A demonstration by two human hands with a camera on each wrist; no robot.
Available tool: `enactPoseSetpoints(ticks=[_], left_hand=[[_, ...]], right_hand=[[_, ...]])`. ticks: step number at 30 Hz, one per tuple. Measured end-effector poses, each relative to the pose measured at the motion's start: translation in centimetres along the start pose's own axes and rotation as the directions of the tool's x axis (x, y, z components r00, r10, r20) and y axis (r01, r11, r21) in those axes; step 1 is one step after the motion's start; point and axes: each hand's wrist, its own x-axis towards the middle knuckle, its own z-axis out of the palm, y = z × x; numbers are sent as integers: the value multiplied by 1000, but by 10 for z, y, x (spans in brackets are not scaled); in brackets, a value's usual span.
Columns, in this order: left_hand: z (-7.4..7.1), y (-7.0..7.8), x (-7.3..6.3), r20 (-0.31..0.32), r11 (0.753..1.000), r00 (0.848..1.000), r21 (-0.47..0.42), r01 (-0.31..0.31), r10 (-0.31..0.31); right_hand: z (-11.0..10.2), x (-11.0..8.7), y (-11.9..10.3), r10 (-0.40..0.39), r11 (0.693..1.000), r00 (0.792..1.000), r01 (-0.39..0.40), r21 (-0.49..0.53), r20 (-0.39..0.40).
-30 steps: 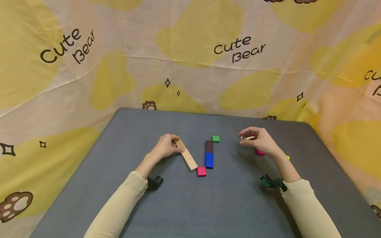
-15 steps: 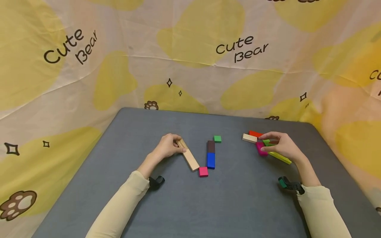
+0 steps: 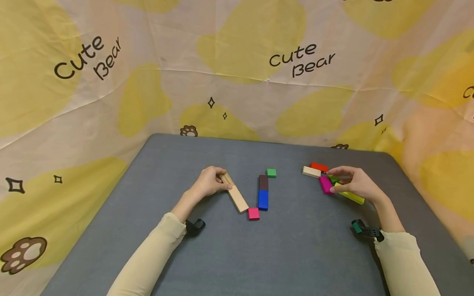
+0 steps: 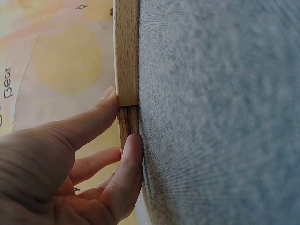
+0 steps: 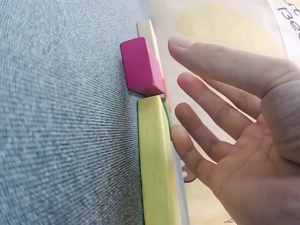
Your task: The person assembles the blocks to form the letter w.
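My left hand (image 3: 207,183) pinches a tan wooden block (image 3: 226,178) between thumb and fingers. Its dark-streaked end meets a paler wooden block (image 4: 126,51) in the left wrist view, so the two form one slanted row on the table. Above a loose group of blocks, my right hand (image 3: 355,183) has its fingers spread and holds nothing. Its thumb is close to a magenta block (image 5: 138,65). Under the hand lie a yellow block (image 5: 154,154) and a green block (image 3: 334,179), partly hidden by the fingers. A red block (image 3: 319,167) and a pale wooden block (image 3: 311,172) lie just left of them.
Near the slanted row's front end sits a pinkish-red block (image 3: 253,213). A blue block (image 3: 263,200) and a dark brown block (image 3: 263,182) stand end to end beside it, with a small green block (image 3: 271,173) at the top. A patterned cloth (image 3: 237,82) hangs behind the grey table (image 3: 281,255).
My right hand has moved right, from over the pale wooden block to over the magenta, green and yellow blocks, uncovering the red and pale ones. My left hand keeps its pinch in place.
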Motion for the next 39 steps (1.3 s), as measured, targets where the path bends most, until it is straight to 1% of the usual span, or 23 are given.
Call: enactPoseSetpoints(ticks=[4, 11, 14, 16, 22, 23, 34, 39], left_hand=[[0, 0, -1, 5, 1000, 1000, -4, 2, -2], [-1, 1, -1, 2, 1000, 1000, 0, 13, -13], [-1, 2, -2, 2, 1000, 1000, 3, 14, -14], [-2, 3, -2, 4, 1000, 1000, 2, 10, -10], [-3, 2, -2, 3, 1000, 1000, 11, -7, 7], [-2, 2, -1, 2, 1000, 1000, 11, -7, 7], [-2, 2, -2, 8, 1000, 1000, 3, 12, -12], [-3, 1, -1, 4, 1000, 1000, 0, 3, -3]], right_hand=[[3, 2, 2, -11, 1000, 1000, 11, -12, 7], [6, 5, 8, -4, 999, 1000, 5, -46, 29], [7, 5, 9, -4, 999, 999, 5, -43, 32], [8, 3, 4, 0, 999, 999, 1, -36, 35], [10, 5, 4, -7, 1000, 999, 8, -25, 40], [10, 7, 8, -13, 1000, 999, 14, -25, 39], [11, 7, 10, -11, 1000, 999, 12, -13, 39], [11, 8, 11, -22, 1000, 999, 22, -20, 29]])
